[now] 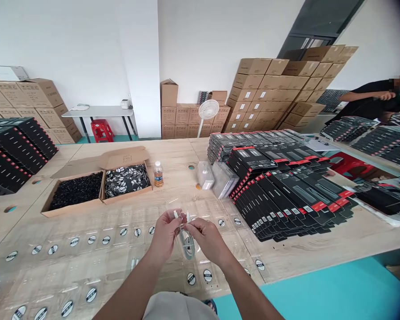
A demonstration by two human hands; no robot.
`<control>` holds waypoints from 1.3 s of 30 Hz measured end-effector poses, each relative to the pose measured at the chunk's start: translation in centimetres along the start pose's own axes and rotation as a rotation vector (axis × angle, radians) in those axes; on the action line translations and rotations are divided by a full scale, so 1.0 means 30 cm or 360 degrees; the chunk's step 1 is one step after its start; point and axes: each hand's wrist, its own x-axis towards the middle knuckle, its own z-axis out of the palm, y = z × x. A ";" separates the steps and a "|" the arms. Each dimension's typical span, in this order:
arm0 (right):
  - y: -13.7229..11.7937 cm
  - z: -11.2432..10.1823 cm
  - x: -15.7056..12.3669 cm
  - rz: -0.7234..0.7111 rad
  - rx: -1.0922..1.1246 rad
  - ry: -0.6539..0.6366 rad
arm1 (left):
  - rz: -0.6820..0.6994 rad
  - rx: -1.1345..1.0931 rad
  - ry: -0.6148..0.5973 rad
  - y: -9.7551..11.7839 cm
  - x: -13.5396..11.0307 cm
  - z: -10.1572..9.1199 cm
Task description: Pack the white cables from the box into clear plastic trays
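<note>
My left hand (165,231) and my right hand (205,236) meet above the wooden table (173,155), both pinching a coiled pale grey cable (187,245). Its small white connector ends (181,215) stick up between my fingers. A clear plastic sleeve may surround the coil, though the picture does not settle that. Beneath my hands lie overlapping transparent bags (96,262), each with a round black-and-white sticker (91,240).
An open carton (76,192) holds black parts, and another (126,180) holds patterned packets. Nearby stand a water bottle (158,174) and clear packs (206,174). Black boxes (280,191) are stacked at right. A co-worker (370,100) stands beyond them, before stacked cardboard cartons (263,93).
</note>
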 end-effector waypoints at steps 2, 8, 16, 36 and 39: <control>0.000 0.001 0.004 0.0035 -0.0071 0.0004 | 0.0000 0.0024 -0.0020 -0.005 -0.003 -0.001; -0.004 -0.016 0.016 -0.0027 -0.0381 -0.0054 | -0.0012 0.0043 -0.0124 -0.021 -0.010 -0.005; -0.023 -0.038 0.011 -0.0085 -0.0621 -0.0233 | -0.0022 0.0127 -0.0006 -0.058 -0.014 0.005; 0.108 0.106 -0.151 0.0408 0.1120 0.0124 | 0.0003 -0.0293 0.0227 -0.052 0.037 -0.033; 0.123 0.153 -0.158 0.0525 0.1532 0.0097 | 0.0028 -0.0310 0.0251 -0.065 0.031 -0.022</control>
